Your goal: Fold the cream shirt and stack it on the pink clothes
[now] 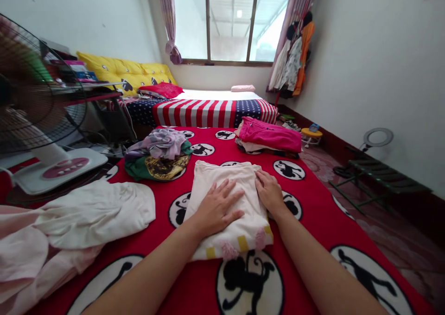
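Note:
A folded cream-white garment (208, 180) lies flat in front of me, with yellow patches and pink tassels along its near edge. My left hand (219, 208) rests on top of it, palm down and fingers spread. At the garment's right edge, my right hand (270, 192) lies with its fingers stretched out over the cloth. Neither hand grips anything. Both rest on fabric spread over a red blanket (313, 259) with black monkey figures in white circles.
Left of the garment lie loose white and pink clothes (97, 213). Beyond them is a crumpled pile (160, 150), and a folded stack with a pink top (271, 136) sits far right. A running fan (52, 157) stands left; a green folding stool (378, 173) stands right.

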Demonstrator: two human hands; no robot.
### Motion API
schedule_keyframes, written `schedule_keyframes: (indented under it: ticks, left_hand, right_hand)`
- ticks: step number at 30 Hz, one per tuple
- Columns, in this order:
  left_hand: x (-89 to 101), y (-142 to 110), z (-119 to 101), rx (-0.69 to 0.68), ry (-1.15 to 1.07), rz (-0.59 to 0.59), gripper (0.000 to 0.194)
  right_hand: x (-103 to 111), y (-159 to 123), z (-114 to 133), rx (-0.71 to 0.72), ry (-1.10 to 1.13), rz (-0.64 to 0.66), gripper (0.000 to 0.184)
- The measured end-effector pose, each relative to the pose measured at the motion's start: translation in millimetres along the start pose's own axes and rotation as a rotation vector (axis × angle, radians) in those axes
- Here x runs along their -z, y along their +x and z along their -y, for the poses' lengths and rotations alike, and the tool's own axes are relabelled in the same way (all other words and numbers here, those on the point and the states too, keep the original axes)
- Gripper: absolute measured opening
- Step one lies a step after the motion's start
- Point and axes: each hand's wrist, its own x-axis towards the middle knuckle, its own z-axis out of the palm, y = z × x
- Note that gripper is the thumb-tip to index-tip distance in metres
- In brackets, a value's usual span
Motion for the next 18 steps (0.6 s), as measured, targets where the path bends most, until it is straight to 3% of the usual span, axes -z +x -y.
schedule_keyframes:
  ticks: [5,9,11,15,18]
  left_hand:
    - [-2.9,-2,6,-0.015,-0.21,-0.155,0.044]
    - [20.1,-9,10,0.037,-0.525,-0.282,0.024]
    - [40.1,-15,8,0.092,-0.572,-0.163,0.02]
    - [70.4,-27,-8,-0.003,-0.48,0.318,0.035]
    - [73.3,-33,-29,-0.069,-0.276,0.419,0.041]
  right_hand:
    - [15,-7,9,0.009,0.258,-0.095,0.031]
    - [54,-33,41,-0.067,0.415,0.15,0.032]
    - [75,-50,56,-0.013,0.407,0.278,0.03]
    - [102,-82,64,0.203,0.297,0.427,0.032]
    - [107,-99,57,0.311,0.184,0.456,0.023]
